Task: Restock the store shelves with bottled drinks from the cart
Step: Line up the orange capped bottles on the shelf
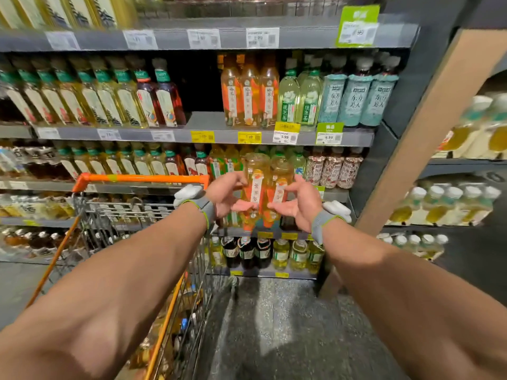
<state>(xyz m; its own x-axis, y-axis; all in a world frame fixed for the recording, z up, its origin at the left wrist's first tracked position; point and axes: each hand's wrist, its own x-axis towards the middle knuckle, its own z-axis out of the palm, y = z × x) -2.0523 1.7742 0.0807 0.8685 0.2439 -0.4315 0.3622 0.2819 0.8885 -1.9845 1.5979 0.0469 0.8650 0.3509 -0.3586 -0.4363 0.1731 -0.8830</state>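
"So, where does the restock stand, biggest things first?"

"Partly done, I'd judge. The shelving (208,39) is mostly full, with rows of bottled tea on every level in view. The cart (137,178) stands just left of the person, close to the shelves. What look like blurred bottles (189,300) lie in its basket, so there seems to be stock left to move."

"Any hole on the shelves?"

"One plain one. On the middle shelf (203,120) a dark gap (201,83) sits between the red tea bottles (164,97) and a row of orange-labelled bottles (248,91). That row looks like the same kind as what is being carried, so the gap beside it is the likely home. That is a guess from colour alone, because the print is too blurred to read."

"And the goods in hand?"

"A pair of bottles (255,165), yellow drink with orange labels, is held side by side in the air in front of the lower shelves. They are below the gap and a little to its right, on no shelf yet. The left hand (227,193) grips the left bottle (256,187), fingers curled round its side. The right hand (295,199) grips the right bottle (278,185) the same way. Both bottles are roughly upright."

"So what remains?"

"Raising this pair and setting them on a shelf, then more trips to the cart. How many I cannot tell, as its load is too smeared to count. Smallest of all, a yellow price tag (249,137) sits on the shelf edge under the orange-labelled row."
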